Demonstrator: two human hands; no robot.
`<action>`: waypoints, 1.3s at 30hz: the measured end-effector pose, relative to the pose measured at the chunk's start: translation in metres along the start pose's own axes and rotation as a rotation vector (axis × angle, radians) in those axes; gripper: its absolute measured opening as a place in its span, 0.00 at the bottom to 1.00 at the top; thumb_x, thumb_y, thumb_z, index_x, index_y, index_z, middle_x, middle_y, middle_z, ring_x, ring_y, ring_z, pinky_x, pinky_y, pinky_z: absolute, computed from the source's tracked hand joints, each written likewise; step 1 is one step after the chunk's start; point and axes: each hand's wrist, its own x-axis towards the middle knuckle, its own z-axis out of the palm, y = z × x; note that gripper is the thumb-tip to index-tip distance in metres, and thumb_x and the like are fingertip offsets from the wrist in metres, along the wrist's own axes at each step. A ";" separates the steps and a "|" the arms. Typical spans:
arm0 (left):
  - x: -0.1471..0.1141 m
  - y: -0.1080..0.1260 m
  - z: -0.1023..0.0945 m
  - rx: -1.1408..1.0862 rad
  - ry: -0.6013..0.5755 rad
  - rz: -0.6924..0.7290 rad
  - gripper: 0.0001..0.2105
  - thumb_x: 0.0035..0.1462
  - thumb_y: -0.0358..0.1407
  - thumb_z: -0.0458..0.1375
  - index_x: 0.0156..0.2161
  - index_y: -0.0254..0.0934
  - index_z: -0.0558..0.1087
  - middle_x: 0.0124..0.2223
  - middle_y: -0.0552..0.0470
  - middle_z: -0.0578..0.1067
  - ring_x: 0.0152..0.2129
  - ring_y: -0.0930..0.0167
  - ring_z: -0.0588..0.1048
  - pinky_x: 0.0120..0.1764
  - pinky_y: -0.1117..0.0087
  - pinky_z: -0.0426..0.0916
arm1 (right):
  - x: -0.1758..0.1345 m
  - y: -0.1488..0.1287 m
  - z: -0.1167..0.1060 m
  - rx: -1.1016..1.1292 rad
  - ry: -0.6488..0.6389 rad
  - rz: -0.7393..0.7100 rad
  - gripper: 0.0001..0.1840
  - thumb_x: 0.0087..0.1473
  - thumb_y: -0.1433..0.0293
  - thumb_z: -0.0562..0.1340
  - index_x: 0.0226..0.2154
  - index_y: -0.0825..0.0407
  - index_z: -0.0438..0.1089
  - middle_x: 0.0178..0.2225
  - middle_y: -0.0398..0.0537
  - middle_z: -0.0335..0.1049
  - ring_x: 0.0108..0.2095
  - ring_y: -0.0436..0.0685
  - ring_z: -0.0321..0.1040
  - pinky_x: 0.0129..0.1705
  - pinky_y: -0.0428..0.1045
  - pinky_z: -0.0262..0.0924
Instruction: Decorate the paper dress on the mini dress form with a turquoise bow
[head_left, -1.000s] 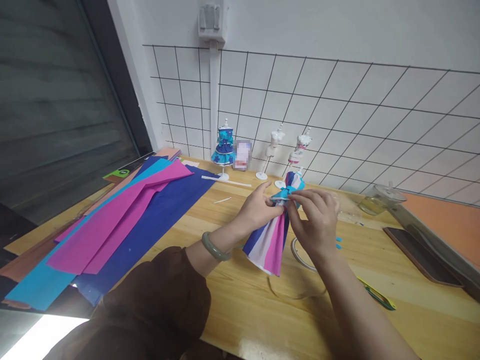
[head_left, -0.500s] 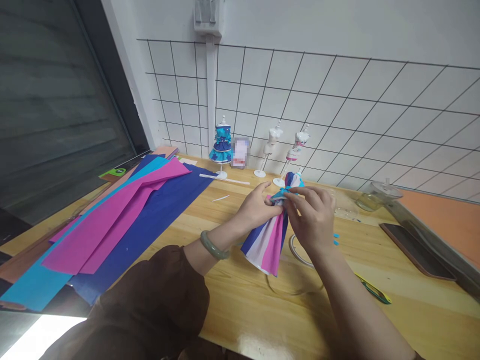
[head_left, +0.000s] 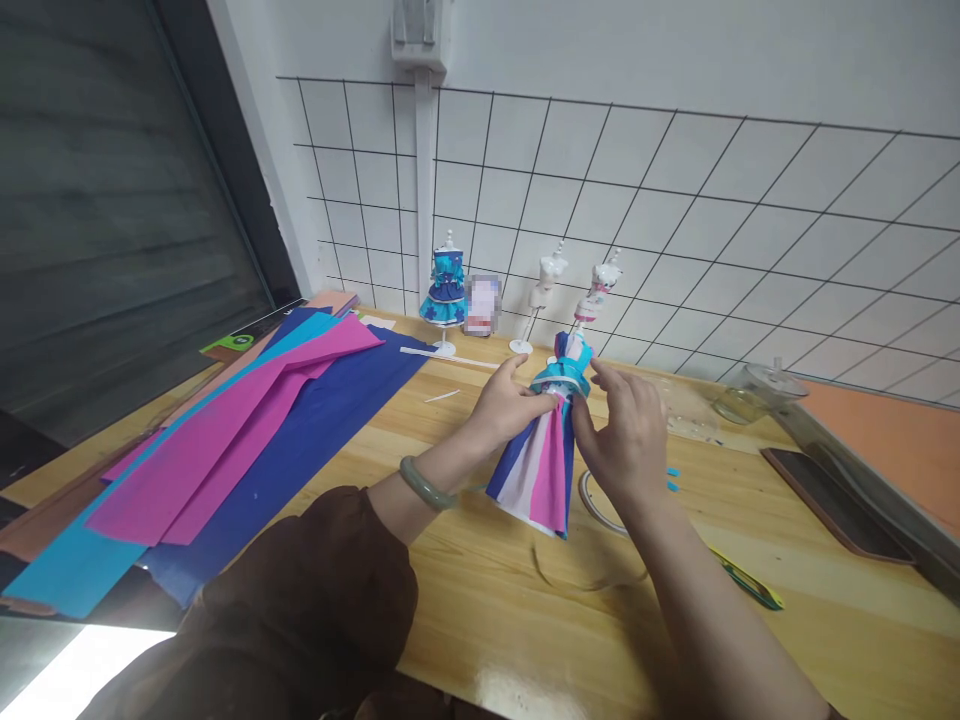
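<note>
A small doll dress (head_left: 531, 460) on a mini mannequin stands upright between my hands. Its long skirt has blue, lilac and pink panels, and a turquoise ruffle (head_left: 561, 378) with a white edge rings the waist. My left hand (head_left: 511, 408) is closed on the dress at the waist, thumb laid across just below the ruffle. At the right side my right hand (head_left: 626, 420) has thumb and fingers apart, with the fingertips close to the ruffle; whether they touch it I cannot tell. The mannequin's base is hidden.
Behind are a mannequin in a blue ruffled dress (head_left: 448, 290) and two white mannequins (head_left: 550, 275). Pink fabric (head_left: 225, 440) and blue sheets lie left. A tape roll (head_left: 592, 505), yellow-green thread snips (head_left: 750, 580), a dark tray (head_left: 832, 505) and a glass jar (head_left: 742, 400) are right.
My right fingers have come off the turquoise ruffle and spread apart. The ruffle now lies round the waist, and the dress has turned and become more upright. My left hand still holds it.
</note>
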 end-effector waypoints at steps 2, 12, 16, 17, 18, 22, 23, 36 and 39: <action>0.000 0.001 0.000 -0.012 0.012 -0.017 0.41 0.43 0.37 0.66 0.62 0.36 0.53 0.29 0.52 0.73 0.27 0.69 0.73 0.32 0.68 0.67 | 0.000 0.000 0.000 -0.020 -0.016 0.022 0.22 0.56 0.68 0.56 0.53 0.53 0.60 0.34 0.51 0.70 0.36 0.59 0.65 0.38 0.53 0.54; -0.005 0.011 0.002 -0.043 0.015 -0.049 0.39 0.44 0.33 0.64 0.61 0.34 0.52 0.28 0.52 0.73 0.24 0.70 0.72 0.27 0.71 0.66 | 0.001 0.000 -0.001 -0.072 -0.043 -0.024 0.22 0.55 0.72 0.53 0.53 0.54 0.60 0.29 0.48 0.71 0.29 0.57 0.66 0.33 0.51 0.54; -0.007 0.015 0.002 -0.008 0.047 -0.069 0.38 0.43 0.33 0.65 0.60 0.34 0.55 0.28 0.52 0.73 0.23 0.71 0.72 0.27 0.72 0.65 | 0.000 0.000 -0.002 -0.080 -0.051 -0.013 0.22 0.55 0.71 0.54 0.53 0.54 0.60 0.29 0.48 0.71 0.30 0.57 0.67 0.34 0.51 0.55; -0.008 0.016 0.002 -0.025 0.046 -0.077 0.38 0.43 0.32 0.65 0.60 0.34 0.55 0.28 0.52 0.72 0.23 0.71 0.72 0.27 0.72 0.65 | 0.000 0.000 -0.002 -0.066 -0.050 -0.006 0.22 0.55 0.71 0.54 0.53 0.54 0.60 0.29 0.48 0.71 0.30 0.56 0.67 0.35 0.52 0.55; -0.008 0.018 0.003 -0.055 0.037 -0.088 0.39 0.44 0.32 0.65 0.61 0.33 0.54 0.27 0.52 0.72 0.23 0.71 0.71 0.27 0.72 0.65 | 0.000 0.000 -0.003 -0.042 -0.049 0.003 0.22 0.55 0.71 0.55 0.54 0.54 0.59 0.30 0.48 0.71 0.30 0.56 0.66 0.35 0.52 0.56; -0.007 0.021 0.002 -0.184 0.039 -0.117 0.40 0.45 0.31 0.64 0.62 0.32 0.52 0.29 0.50 0.74 0.24 0.71 0.73 0.29 0.70 0.67 | 0.000 -0.002 -0.004 0.135 -0.054 0.087 0.26 0.54 0.67 0.57 0.55 0.53 0.57 0.32 0.48 0.70 0.31 0.55 0.66 0.35 0.52 0.58; -0.006 0.021 0.001 -0.206 0.053 -0.113 0.39 0.45 0.30 0.64 0.61 0.32 0.52 0.30 0.49 0.75 0.25 0.71 0.73 0.30 0.70 0.67 | 0.001 -0.003 -0.004 0.202 -0.059 0.140 0.27 0.53 0.66 0.58 0.55 0.52 0.57 0.33 0.47 0.69 0.31 0.55 0.66 0.34 0.52 0.59; 0.003 0.003 -0.001 -0.318 0.000 0.047 0.41 0.45 0.32 0.66 0.62 0.35 0.51 0.35 0.47 0.78 0.31 0.70 0.76 0.39 0.67 0.69 | 0.013 -0.014 -0.005 1.296 -0.318 1.172 0.32 0.38 0.62 0.71 0.48 0.47 0.65 0.34 0.43 0.74 0.35 0.54 0.70 0.35 0.49 0.63; 0.004 0.000 0.000 -0.306 -0.045 0.066 0.42 0.45 0.32 0.66 0.63 0.37 0.51 0.37 0.46 0.79 0.33 0.69 0.76 0.42 0.65 0.68 | 0.013 -0.015 -0.005 1.318 -0.296 1.165 0.28 0.37 0.63 0.72 0.43 0.47 0.68 0.35 0.43 0.75 0.35 0.54 0.70 0.35 0.49 0.64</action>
